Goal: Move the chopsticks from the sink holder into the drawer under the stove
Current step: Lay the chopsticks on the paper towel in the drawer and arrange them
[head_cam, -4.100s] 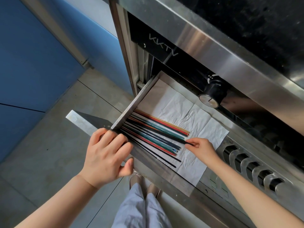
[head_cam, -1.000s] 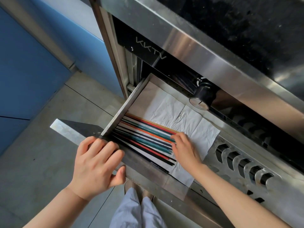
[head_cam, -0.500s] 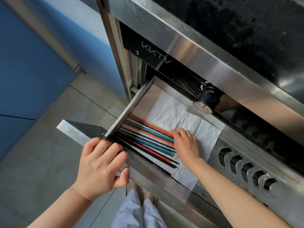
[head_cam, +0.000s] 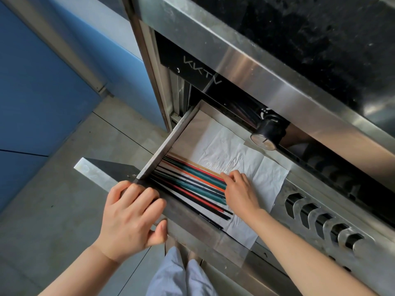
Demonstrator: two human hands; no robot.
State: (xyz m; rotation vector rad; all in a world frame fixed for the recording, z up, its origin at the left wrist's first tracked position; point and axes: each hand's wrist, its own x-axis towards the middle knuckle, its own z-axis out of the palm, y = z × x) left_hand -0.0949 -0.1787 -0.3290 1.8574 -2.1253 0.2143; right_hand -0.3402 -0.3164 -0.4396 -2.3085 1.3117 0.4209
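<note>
Several chopsticks (head_cam: 188,184), red, teal, orange and black, lie side by side in the pulled-out steel drawer (head_cam: 164,150) under the stove, on a sheet of white paper (head_cam: 230,150). My left hand (head_cam: 130,218) grips the drawer's front panel, fingers curled over its top edge and thumb below. My right hand (head_cam: 239,191) is inside the drawer with its fingers against the right-hand ends of the chopsticks, touching them. Some chopstick tips are hidden under that hand.
The stove's steel front (head_cam: 256,67) and dark glass top (head_cam: 320,35) overhang the drawer. A black knob (head_cam: 267,133) sticks out just above the drawer's back right. Vent slots (head_cam: 316,216) run along the lower right. Blue cabinet doors (head_cam: 42,92) stand left, grey floor (head_cam: 64,199) below.
My right hand went from pinching a chopstick tip to lying over the chopstick ends, shifting slightly left against them. The left hand has kept its grip on the drawer front.
</note>
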